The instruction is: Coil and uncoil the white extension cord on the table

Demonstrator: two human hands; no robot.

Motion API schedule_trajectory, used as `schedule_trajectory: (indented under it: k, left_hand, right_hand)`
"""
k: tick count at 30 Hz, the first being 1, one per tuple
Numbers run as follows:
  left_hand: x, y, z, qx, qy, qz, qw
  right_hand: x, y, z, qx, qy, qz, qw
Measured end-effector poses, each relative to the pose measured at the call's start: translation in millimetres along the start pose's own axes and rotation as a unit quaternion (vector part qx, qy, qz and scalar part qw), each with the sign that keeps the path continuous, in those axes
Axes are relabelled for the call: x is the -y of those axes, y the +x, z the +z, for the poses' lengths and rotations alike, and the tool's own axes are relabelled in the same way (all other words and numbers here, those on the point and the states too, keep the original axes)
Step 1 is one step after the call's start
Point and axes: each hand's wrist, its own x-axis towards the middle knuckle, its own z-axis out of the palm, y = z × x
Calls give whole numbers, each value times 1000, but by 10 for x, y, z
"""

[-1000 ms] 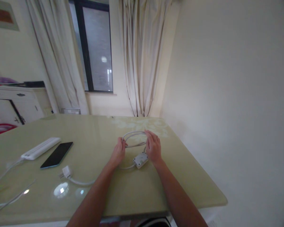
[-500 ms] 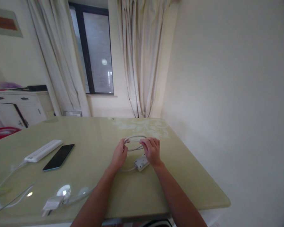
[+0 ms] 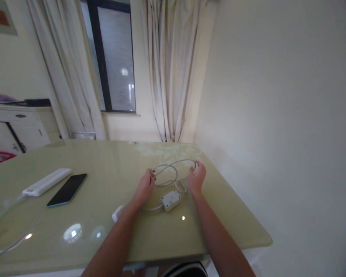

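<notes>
A white cable (image 3: 173, 171) lies in loops on the pale green table (image 3: 103, 161), joined to a small white adapter box (image 3: 170, 200). My left hand (image 3: 145, 187) pinches the left end of the loops. My right hand (image 3: 197, 178) grips the right end, and the loops are stretched wide between the two hands. The cable's white plug end (image 3: 117, 212) peeks out beside my left forearm.
A black phone (image 3: 67, 189) and a white power strip (image 3: 47, 181) with its own cord lie at the table's left. The right wall runs close along the table edge. A white cabinet (image 3: 17, 127) and curtained window stand behind.
My right hand has moved right and away from the adapter, pulling the loops wider. The plug end has slid across the table toward my left arm.
</notes>
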Motion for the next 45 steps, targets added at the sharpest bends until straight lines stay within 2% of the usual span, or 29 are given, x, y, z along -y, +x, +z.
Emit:
schedule_trajectory:
  k: [2, 4, 5, 7, 10, 12, 15, 17, 19, 22, 24, 25, 27, 29, 32, 35, 38, 40, 42, 45]
  left_hand:
    - [-37, -24, 45, -17, 13, 18, 1000]
    - [-72, -47, 88, -35, 29, 32, 998]
    - [-89, -57, 101, -41, 39, 39, 998]
    - [-125, -69, 103, -43, 56, 50, 996]
    - [-195, -77, 30, -44, 129, 56, 989]
    - [-249, -84, -55, -59, 237, 40, 969]
    - [-304, -100, -170, -63, 381, -5, 922]
    - [-296, -106, -207, -44, 407, -45, 911]
    - [-239, -96, -211, -32, 386, -74, 919]
    - [-78, -39, -187, -47, 284, -98, 953]
    - [39, 14, -171, -57, 152, -146, 976]
    - [88, 40, -166, -61, 71, -184, 979]
    - [154, 81, -159, -72, -65, -243, 965]
    - [179, 101, -158, -89, -154, -269, 947]
    - [166, 105, -164, -120, -237, -268, 926]
    - [138, 100, -165, -131, -267, -252, 921]
    - [120, 87, -161, -95, -220, -252, 938]
    - [120, 64, -159, -73, -110, -226, 965]
    - [127, 27, -153, -58, 38, -171, 983]
    - [129, -34, -136, -16, 192, -100, 976]
  right_hand:
    - [219, -117, -1, 54, -41, -139, 988]
    - [435, -232, 9, 130, -61, -262, 954]
    - [521, -280, 17, 160, -69, -301, 938]
    - [624, -342, 36, 190, -89, -340, 917]
    - [621, -346, 42, 189, -118, -345, 912]
    - [556, -302, 24, 172, -128, -324, 922]
    - [435, -203, -15, 119, -124, -251, 953]
    - [355, -129, -35, 84, -101, -188, 973]
    - [277, -52, -55, 52, -62, -107, 991]
    - [163, 58, -91, 0, 14, 20, 1000]
    - [91, 114, -113, -24, 67, 78, 994]
    - [57, 134, -118, -28, 91, 97, 991]
    - [-3, 153, -111, -28, 131, 129, 983]
    - [-47, 148, -85, -32, 154, 157, 975]
    - [-73, 118, -40, -33, 159, 178, 971]
    - [-49, 79, -30, -21, 149, 157, 976]
    - [5, 48, -46, -11, 159, 126, 979]
    - [42, 42, -55, -12, 180, 119, 976]
    - [70, 50, -55, -29, 209, 120, 970]
    - [89, 84, -47, -75, 266, 143, 951]
